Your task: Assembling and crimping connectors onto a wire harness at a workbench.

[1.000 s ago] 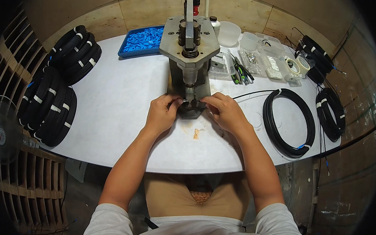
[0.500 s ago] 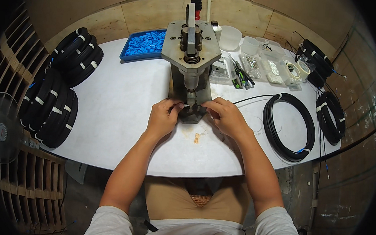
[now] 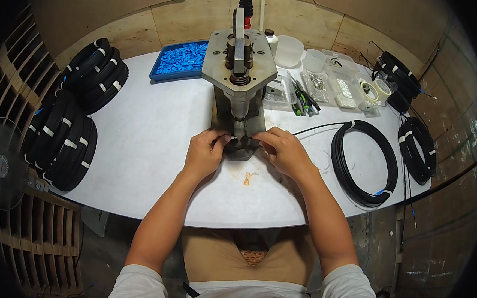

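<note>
A: Hands?
B: Your L hand [image 3: 204, 149] & R hand [image 3: 286, 152] are apart, flanking the press [image 3: 241, 83]; can't tell what's pinched.
A: Cable coil [image 3: 339, 155]?
B: Nr tabletop's [image 3: 142, 121] front R corner, banded; lead [image 3: 322, 126] runs toward your R hand. Press step prob. underway, unfinished.

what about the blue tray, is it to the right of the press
No, in the head view the blue tray sits to the left of the press.

Press [image 3: 241, 97]: worn, dull metal; cable coil [image 3: 338, 155]: smooth plastic; tray [image 3: 172, 78]: plastic; tabletop [image 3: 141, 137]: smooth, matt.
</note>
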{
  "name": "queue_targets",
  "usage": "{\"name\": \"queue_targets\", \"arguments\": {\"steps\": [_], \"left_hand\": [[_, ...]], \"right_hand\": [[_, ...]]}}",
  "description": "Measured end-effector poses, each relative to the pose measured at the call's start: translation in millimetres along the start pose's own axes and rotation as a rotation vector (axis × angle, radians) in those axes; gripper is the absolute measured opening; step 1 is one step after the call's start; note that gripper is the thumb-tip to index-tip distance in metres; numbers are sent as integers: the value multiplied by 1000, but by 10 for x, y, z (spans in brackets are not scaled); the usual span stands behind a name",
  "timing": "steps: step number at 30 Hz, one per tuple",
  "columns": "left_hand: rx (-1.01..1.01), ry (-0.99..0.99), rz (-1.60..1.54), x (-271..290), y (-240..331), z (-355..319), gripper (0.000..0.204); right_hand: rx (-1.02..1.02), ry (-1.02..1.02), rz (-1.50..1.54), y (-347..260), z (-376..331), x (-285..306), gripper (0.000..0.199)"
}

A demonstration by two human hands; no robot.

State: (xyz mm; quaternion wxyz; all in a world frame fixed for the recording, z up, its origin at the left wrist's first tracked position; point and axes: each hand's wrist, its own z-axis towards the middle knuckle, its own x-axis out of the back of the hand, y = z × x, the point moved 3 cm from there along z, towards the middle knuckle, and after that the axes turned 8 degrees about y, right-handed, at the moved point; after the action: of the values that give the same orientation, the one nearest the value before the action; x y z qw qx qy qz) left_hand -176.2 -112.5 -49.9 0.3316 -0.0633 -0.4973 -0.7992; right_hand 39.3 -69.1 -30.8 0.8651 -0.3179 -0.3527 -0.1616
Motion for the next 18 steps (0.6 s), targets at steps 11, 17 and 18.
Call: {"name": "queue_targets", "arguments": {"steps": [11, 17, 18], "left_hand": [[-23, 11, 0, 2, 26, 6, 15], [-30, 15, 18, -7, 16, 1, 15], [-21, 36, 1, -11, 16, -2, 15]], "right_hand": [[-21, -6, 5, -8, 0, 5, 40], [12, 42, -6, -7, 7, 10, 32], [22, 63, -15, -8, 11, 11, 33]]}}
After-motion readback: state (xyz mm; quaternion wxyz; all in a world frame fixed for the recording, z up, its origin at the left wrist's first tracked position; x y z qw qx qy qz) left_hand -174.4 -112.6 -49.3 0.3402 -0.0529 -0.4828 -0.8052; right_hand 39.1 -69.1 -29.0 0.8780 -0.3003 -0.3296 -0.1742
